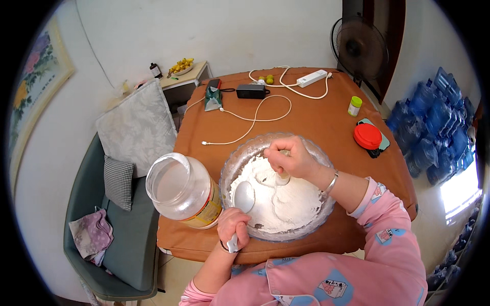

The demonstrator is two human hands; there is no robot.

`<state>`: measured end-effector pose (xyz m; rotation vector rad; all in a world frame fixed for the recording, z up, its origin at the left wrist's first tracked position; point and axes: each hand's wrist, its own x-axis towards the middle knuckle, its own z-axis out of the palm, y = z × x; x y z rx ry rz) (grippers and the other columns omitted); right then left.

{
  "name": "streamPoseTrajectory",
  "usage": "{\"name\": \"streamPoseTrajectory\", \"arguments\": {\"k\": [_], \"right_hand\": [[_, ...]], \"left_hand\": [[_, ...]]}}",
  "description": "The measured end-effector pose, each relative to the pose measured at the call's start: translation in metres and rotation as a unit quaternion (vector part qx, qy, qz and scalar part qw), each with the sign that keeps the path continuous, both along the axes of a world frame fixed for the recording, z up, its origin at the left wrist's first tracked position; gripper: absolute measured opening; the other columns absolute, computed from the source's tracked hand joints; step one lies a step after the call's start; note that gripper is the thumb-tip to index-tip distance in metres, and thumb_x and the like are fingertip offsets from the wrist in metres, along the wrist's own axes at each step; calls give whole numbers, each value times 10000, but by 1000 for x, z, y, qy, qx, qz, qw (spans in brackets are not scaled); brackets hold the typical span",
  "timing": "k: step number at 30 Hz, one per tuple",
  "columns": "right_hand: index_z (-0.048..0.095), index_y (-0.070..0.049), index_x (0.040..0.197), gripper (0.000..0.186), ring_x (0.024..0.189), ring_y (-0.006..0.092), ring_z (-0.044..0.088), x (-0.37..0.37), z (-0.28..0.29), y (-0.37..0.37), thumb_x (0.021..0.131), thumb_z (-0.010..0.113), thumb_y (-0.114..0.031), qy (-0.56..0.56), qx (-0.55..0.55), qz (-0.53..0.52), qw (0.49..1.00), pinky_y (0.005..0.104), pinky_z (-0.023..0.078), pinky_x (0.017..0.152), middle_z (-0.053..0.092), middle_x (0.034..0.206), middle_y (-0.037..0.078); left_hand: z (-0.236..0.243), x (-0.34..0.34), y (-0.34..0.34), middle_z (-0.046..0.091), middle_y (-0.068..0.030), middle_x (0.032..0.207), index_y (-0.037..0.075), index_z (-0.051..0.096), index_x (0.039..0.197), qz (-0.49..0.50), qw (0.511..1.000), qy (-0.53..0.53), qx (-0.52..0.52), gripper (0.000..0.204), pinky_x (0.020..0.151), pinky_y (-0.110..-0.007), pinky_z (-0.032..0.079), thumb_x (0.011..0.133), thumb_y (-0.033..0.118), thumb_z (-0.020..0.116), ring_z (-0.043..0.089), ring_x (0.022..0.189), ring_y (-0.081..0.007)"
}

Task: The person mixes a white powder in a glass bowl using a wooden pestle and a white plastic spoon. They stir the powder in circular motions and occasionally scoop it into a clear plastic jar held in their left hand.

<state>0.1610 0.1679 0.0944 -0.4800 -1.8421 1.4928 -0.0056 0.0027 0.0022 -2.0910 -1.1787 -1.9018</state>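
A large clear bowl with a wavy rim stands near the table's front edge, with white powder like flour in it. At its front left, my left hand is closed round the handle of a big pale spoon, whose bowl rests over the powder. My right hand is in a fist above the middle, gripping a short, pale, upright cylinder. Its lower end meets the powder; my fingers hide the rest, so its kind is unclear. Just left of the bowl is an open, wide-mouthed clear plastic jar, leaning left in view.
On the brown-covered table lie a white cable, a black box, a power strip, a green-lidded jar and a round red case. A green sofa stands left; blue water bottles are piled right.
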Motion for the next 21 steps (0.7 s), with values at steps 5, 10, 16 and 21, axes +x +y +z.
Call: {"name": "streamPoseTrajectory", "arguments": {"k": [5,10,16,21], "right_hand": [[573,-9,659,256,523,72,494,-18,3,-17,877,635,-129,43,27,65,997,268,409,509,565,590,22],[555,-25,637,278,530,66,501,-35,-20,-12,900,612,-96,69,206,63,974,256,397,508,558,581,12],[610,16,703,249,538,88,548,-37,-21,6,890,603,-149,44,56,-76,995,269,424,504,577,565,38],[597,-4,666,281,478,48,508,-25,-13,12,907,585,-148,32,49,-102,993,238,378,442,550,540,-1]], "left_hand": [[5,1,-4,545,-82,597,26,578,821,3,1000,0,-6,172,493,-341,418,927,133,495,536,504,-248],[4,2,-2,526,-73,583,26,561,824,-2,1000,9,-1,196,490,-332,408,947,147,467,517,497,-231],[8,1,-4,516,-73,594,22,546,839,-7,1000,18,-11,211,508,-330,409,967,157,445,506,511,-222],[5,-1,-4,541,-90,608,18,576,824,2,1000,11,-10,190,513,-350,423,945,137,491,538,532,-251]]}}
